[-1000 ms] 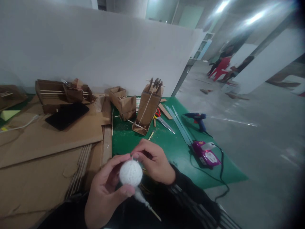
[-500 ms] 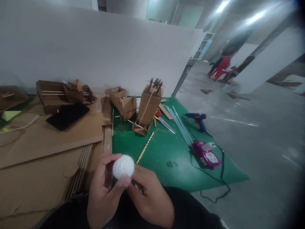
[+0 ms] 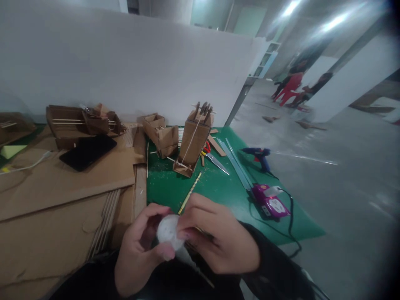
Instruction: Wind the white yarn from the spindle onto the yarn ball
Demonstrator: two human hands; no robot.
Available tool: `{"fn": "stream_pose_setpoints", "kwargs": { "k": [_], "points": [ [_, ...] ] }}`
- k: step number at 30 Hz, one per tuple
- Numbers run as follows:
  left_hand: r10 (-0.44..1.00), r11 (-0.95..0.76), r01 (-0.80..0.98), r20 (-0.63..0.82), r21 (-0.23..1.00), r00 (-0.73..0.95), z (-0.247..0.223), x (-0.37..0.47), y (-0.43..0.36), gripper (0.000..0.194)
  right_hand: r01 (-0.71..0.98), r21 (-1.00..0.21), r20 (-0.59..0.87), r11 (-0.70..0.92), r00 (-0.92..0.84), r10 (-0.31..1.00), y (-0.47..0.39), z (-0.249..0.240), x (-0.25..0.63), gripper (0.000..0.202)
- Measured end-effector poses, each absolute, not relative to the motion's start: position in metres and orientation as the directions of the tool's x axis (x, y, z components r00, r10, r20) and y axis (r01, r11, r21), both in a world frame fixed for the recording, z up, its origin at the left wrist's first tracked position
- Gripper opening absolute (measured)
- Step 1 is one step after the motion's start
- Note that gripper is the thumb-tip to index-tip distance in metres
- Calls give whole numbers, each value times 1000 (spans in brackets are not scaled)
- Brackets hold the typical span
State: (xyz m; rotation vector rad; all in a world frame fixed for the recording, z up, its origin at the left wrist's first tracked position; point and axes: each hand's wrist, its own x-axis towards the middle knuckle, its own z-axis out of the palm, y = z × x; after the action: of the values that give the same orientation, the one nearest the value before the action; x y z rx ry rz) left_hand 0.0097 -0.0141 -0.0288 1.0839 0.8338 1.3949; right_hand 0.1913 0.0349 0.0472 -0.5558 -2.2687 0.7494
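Note:
A ball of white string (image 3: 167, 231) sits in my left hand (image 3: 137, 254), with the thumb in front and the fingers curled behind it. My right hand (image 3: 220, 235) is pinched at the ball's right edge; what its fingertips hold is hidden. Below the ball, a thin light stick (image 3: 204, 278) slants down across my dark clothes, partly blurred. Just beyond my hands, a yellow patterned pencil (image 3: 189, 192) lies on the green table mat (image 3: 215, 196).
A tall cardboard model (image 3: 194, 141) stands ahead, near scissors (image 3: 217, 162). On the right are glue sticks (image 3: 237, 166), a blue glue gun (image 3: 261, 154) and a purple power strip (image 3: 270, 202). Cardboard sheets (image 3: 62, 187) and a black tablet-like object (image 3: 89, 153) lie left.
My right hand has risen from below to the ball's right side. The ball has moved slightly right and down and is turned, and a thin stick now shows beneath it.

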Motion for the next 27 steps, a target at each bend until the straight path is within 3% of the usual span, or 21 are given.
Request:
{"fn": "stream_pose_setpoints", "kwargs": {
  "k": [4,7,13,19,23,27],
  "points": [
    [994,-86,-388,108,918,33,-28,10,-16,45,85,-683,512,725,-651,559,56,38,188,23],
    [990,-143,-355,139,924,-38,-24,12,-18,39,78,-759,493,647,-580,648,66,23,184,28],
    [935,-347,-206,319,915,-156,-23,13,-23,40,62,-893,367,445,-471,802,54,-15,167,33],
    [886,-426,31,424,904,-188,-27,12,-21,42,176,-861,315,476,-551,773,18,-11,162,21],
    [927,-342,61,347,938,-142,-25,9,-16,36,227,-817,312,531,-599,737,5,11,170,12],
    [971,-238,-23,237,971,-16,-20,6,-14,31,216,-757,370,616,-636,677,6,33,181,15]
  ]
}}
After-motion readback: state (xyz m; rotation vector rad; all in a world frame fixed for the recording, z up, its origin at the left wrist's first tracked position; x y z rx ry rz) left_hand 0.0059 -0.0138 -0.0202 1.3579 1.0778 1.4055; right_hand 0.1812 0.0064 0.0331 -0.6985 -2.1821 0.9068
